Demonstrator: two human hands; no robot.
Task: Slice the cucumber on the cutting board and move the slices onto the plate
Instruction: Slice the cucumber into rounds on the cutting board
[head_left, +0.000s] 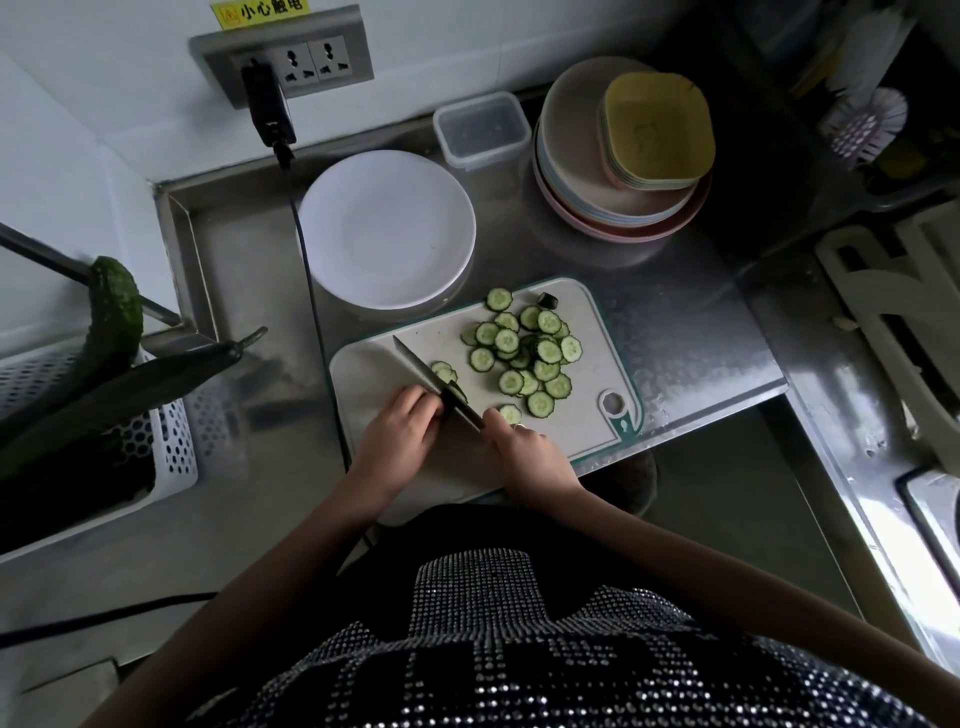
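- head view: the cutting board (395, 364) lies on the steel surface (691, 332), with the white plate (387, 228) just beyond its far left corner, nothing on it yet
- the cucumber (458, 391) is down to a short stub at the near side of the board, mostly hidden by the knife (435, 383) and the left hand (402, 423)
- the left hand has its fingers curled down against the stub to steady it; how much of it they wrap cannot be told
- the right hand (522, 441) has its fingers closed around the knife handle, blade angled away across the board
- cut slices (524, 353) lie heaped on the right half of the board, some overlapping, with the dark end piece (547, 300) at the far edge
- judgement: the stub is firm but wet and likely to roll or slip, so fingertips should stay tucked back from the blade
- judgement: slices are light, thin and damp, prone to sticking together; best scooped in a bunch from underneath or carried on the flat blade rather than pinched singly
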